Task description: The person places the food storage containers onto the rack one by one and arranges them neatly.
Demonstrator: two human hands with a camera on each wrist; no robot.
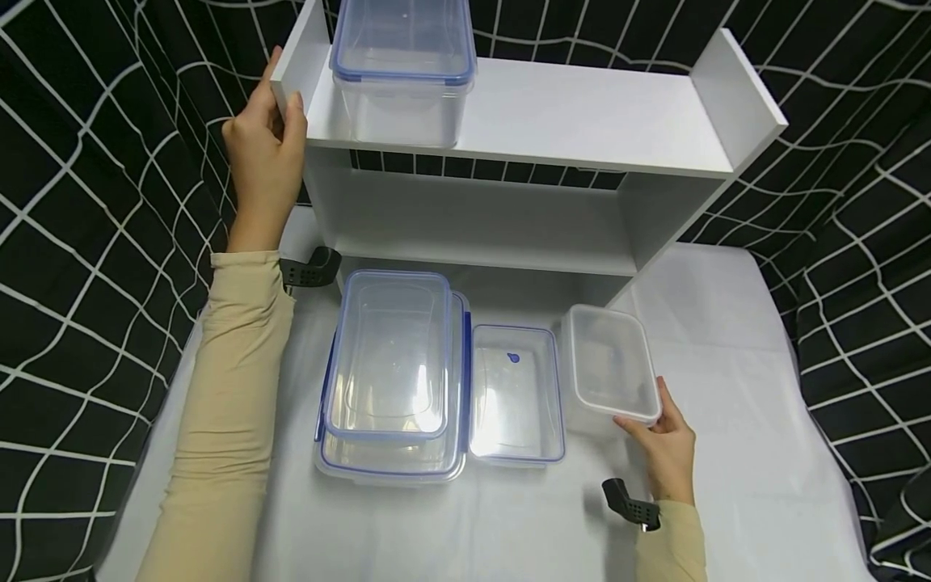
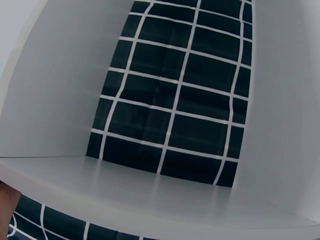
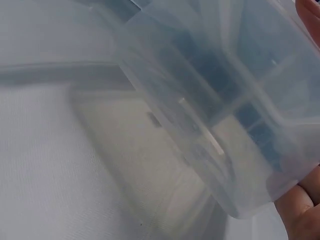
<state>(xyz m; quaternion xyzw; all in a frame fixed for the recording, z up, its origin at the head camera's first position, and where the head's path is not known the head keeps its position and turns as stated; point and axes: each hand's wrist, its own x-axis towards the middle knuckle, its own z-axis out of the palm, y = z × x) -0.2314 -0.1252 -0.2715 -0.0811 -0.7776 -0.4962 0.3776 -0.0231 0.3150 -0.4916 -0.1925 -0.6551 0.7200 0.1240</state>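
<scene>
“Looking from the white shelf unit (image 1: 567,121), which hand is working nearer the frosted plastic container (image 1: 614,364)?”

“The right hand (image 1: 665,453). Its thumb and fingers are pinching the container's corner farthest from the shelf unit, on the side of that unit's right end.”

“So which way is the container lying from those fingers?”

“Toward the shelf unit and slightly toward its left end. It is occupying the space between the hand and the unit's lower right part, and its longer rim side seems to be running toward the unit. I am judging that relation the key one.”

“And the left hand (image 1: 265,145)?”

“It is gripping the shelf unit's left side panel (image 1: 300,61), thumb and fingers on opposite faces, well apart from the container.”

“How is the container looking?”

“It is showing cloudy, colourless walls, rounded corners and a pale rim, lacking the blue edging of the blue-lidded container (image 1: 403,77) standing on the shelf unit's top left. The right wrist view is showing it tilting over the white cloth (image 3: 45,165). Whether a lid is covering it, I cannot tell.”
</scene>
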